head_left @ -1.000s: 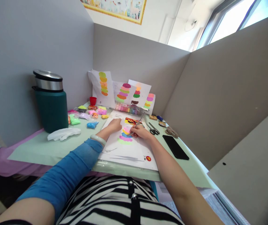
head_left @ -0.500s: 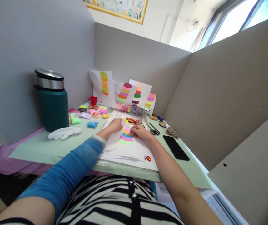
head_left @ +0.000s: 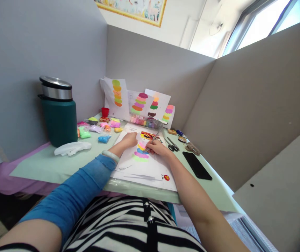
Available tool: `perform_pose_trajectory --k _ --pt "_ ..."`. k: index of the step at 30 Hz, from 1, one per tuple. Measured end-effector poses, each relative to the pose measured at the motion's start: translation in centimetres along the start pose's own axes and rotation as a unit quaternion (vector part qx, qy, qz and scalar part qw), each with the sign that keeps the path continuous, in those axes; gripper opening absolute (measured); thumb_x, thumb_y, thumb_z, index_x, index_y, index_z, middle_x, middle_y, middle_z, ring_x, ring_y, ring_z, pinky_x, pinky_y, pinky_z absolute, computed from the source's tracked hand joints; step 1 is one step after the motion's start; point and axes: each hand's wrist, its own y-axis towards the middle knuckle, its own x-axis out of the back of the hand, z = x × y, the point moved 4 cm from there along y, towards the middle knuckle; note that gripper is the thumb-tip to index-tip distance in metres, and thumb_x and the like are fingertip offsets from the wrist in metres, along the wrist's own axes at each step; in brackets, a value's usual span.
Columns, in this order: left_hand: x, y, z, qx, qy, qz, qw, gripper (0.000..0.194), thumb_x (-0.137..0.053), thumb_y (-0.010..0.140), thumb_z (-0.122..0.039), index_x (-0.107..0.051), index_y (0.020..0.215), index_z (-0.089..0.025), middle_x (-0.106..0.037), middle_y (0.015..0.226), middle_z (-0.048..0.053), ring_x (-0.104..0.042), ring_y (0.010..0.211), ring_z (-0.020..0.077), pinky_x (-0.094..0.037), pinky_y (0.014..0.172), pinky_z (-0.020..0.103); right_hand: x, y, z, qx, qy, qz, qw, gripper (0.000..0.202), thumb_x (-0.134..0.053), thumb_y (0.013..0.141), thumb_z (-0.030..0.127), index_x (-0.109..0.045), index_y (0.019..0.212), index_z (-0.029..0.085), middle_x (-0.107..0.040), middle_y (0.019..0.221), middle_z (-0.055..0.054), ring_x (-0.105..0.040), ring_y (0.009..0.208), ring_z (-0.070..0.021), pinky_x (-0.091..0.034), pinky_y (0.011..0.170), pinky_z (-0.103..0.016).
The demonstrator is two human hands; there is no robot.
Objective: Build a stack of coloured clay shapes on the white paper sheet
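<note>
A tall green flask (head_left: 58,112) with a steel lid stands at the far left of the desk (head_left: 47,164). Just right of the flask's foot lies a white glove (head_left: 72,148). Further right of the flask, small bags of coloured clay (head_left: 97,126) are scattered, with a red cup (head_left: 104,112) behind them. Beyond these, well right of the flask, finished sheets (head_left: 136,99) with stacked colour blobs lean against the partition.

The left hand (head_left: 129,140), blue sleeve and pale bracelet behind it, lies flat and unclenched on the paper (head_left: 139,164), pressing down its upper left part. That paper lies at the desk's near edge, well right of the flask, and bears a stack of pink, blue, purple and green blobs (head_left: 141,151). The right hand (head_left: 158,147) is clenched around a thin metal tool (head_left: 154,138), whose tip touches the blobs.

Farther right of the flask lie scissors (head_left: 172,144), then a black phone (head_left: 197,165).
</note>
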Motion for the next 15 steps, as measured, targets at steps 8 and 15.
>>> perform_pose_trajectory --k 8,15 --pt "-0.02 0.09 0.06 -0.001 0.006 -0.003 1.0 0.039 -0.049 0.081 -0.021 -0.053 0.119 -0.014 -0.059 0.122 0.013 -0.054 0.112 0.0214 -0.042 0.089 0.024 -0.03 0.07 -0.08 0.004 -0.005 0.002 1.0 0.018 -0.052 0.077 0.025 -0.06 0.067 0.012 -0.058 0.055 -0.002 -0.049 0.045 -0.008 -0.036 0.046 -0.019" --pt "-0.13 0.17 0.13 -0.011 0.01 -0.011 1.0 0.042 -0.048 0.081 -0.019 -0.052 0.122 -0.012 -0.058 0.123 0.013 -0.054 0.113 0.0219 -0.042 0.088 0.024 0.03 0.29 -0.58 0.012 -0.015 0.005 1.0 0.02 -0.051 0.078 0.026 -0.06 0.066 0.012 -0.057 0.054 -0.002 -0.049 0.046 -0.0088 -0.036 0.046 -0.02"
